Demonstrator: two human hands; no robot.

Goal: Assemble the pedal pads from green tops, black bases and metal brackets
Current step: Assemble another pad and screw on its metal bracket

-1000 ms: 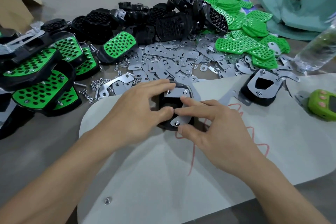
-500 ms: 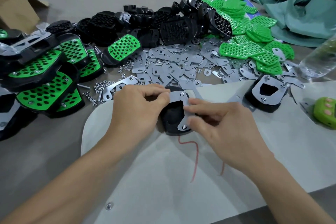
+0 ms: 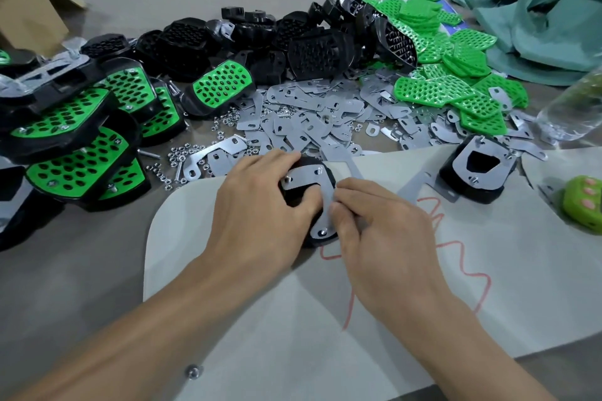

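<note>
A pedal pad lies face down on the white sheet at the middle of the bench, black base uppermost. A metal bracket is laid across the base, and screw ends are seen through its holes at 11 and 6 o'clock. Whether nuts are fitted cannot be told.

The left hand is wrapped round the pad from 9 o'clock, its grip closed on the base. The right hand is brought in from 4 o'clock. Its grip is narrow, and the bracket's right edge is pinched between thumb and fingertips.

The step in hand is judged to be the seating of the bracket over the screws. The next move is judged to call for the bracket to be pressed flat and one of the loose nuts at 10 o'clock to be fetched. A second pad, bracket fitted, is noted at 3 o'clock, and finished pads at 9 o'clock.
</note>
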